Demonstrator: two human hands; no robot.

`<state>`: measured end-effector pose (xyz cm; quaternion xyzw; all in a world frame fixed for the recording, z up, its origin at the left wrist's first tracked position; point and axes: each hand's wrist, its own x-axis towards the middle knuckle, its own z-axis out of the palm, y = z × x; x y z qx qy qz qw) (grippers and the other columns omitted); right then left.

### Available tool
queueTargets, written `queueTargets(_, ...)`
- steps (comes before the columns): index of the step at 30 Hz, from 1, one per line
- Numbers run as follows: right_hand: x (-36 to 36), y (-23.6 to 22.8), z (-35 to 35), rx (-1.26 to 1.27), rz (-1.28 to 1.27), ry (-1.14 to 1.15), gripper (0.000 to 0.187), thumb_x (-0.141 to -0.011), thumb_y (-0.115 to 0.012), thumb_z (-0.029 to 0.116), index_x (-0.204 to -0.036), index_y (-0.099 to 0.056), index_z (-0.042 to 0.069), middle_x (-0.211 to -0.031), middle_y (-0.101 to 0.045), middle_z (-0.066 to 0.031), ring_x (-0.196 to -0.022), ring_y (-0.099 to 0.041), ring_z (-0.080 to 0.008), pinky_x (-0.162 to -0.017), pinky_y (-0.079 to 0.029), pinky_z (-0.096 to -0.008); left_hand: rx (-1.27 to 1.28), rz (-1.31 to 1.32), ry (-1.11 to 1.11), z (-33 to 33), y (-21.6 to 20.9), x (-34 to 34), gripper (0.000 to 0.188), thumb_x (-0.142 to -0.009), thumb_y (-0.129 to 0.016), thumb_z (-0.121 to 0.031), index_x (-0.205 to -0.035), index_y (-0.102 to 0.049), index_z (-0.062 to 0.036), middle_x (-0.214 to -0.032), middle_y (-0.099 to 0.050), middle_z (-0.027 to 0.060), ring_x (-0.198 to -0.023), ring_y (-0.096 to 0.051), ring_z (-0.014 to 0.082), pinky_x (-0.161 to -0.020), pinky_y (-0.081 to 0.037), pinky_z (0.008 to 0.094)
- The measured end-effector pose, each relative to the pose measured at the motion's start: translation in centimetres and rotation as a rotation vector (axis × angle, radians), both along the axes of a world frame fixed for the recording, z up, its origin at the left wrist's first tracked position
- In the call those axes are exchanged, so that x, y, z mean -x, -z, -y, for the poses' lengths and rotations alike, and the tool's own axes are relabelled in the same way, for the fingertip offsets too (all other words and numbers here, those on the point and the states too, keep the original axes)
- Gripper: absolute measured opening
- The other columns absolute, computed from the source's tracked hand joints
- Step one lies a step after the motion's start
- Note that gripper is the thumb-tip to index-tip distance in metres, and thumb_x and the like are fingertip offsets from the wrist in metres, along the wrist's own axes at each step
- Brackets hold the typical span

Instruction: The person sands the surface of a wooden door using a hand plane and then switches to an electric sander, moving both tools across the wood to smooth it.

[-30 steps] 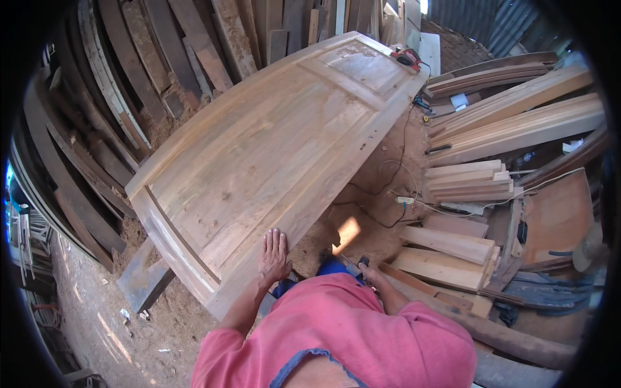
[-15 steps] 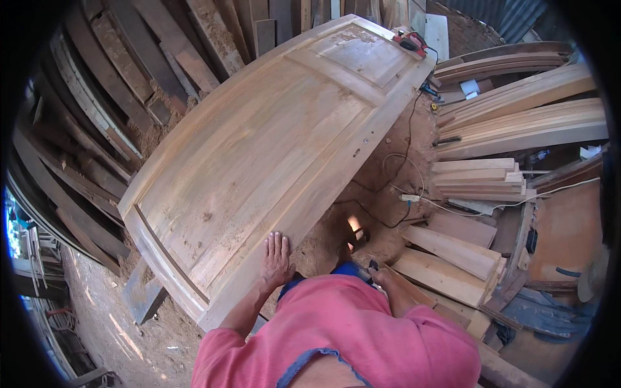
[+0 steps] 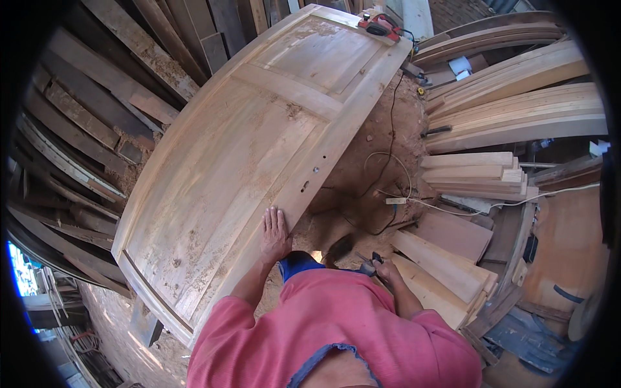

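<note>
A large unfinished wooden door (image 3: 246,149) with recessed panels lies flat in front of me, dusted with shavings. My left hand (image 3: 274,234) rests flat, fingers spread, on the door's near right edge. My right hand (image 3: 383,268) hangs lower at the door's right side, closed around a small dark tool (image 3: 370,262) whose kind I cannot make out. A blurred dark shape (image 3: 339,246) sits just left of that hand. My pink sleeves fill the lower middle of the view.
A red power tool (image 3: 380,24) sits on the door's far corner, its cord trailing over sawdust ground (image 3: 381,149). Stacked planks (image 3: 511,110) and boards (image 3: 446,271) crowd the right. Dark timber (image 3: 84,136) leans along the left.
The view has shifted so the door appears higher and farther up. My left hand stays on the door's edge. My right hand with its tool has come into clearer sight.
</note>
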<state>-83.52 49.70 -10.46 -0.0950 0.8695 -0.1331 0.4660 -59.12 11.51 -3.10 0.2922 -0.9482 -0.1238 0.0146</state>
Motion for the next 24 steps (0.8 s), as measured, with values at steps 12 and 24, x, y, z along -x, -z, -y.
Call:
queueTargets(12,5.5,1.6,-0.9,-0.052,0.05,0.104,0.057,-0.098,-0.062,0.045,-0.106,-0.071,-0.011,-0.092,-0.073,-0.0227,-0.085,-0.071,-0.0303,-0.075,-0.052,-0.0417,-0.03,0.212,-0.042,0.1,-0.5,1.8,0.096,-0.09,-0.064,-0.042,-0.158,-0.022,0.0116,-0.165,-0.02,0.0364,-0.156,-0.012,0.0532,-0.128,-0.01,0.0581)
queueTargets(24,19.9,0.4,5.6,0.156,0.047,0.671,0.045,-0.104,-0.056,0.045,-0.091,-0.061,0.002,-0.064,-0.055,-0.0026,-0.049,-0.051,-0.0139,-0.045,-0.038,-0.0333,-0.057,-0.217,0.368,13.5,3.4,40.1,0.087,-0.097,-0.057,-0.046,-0.158,-0.027,0.0083,-0.166,-0.025,0.0303,-0.157,-0.015,0.0472,-0.129,-0.01,0.0531)
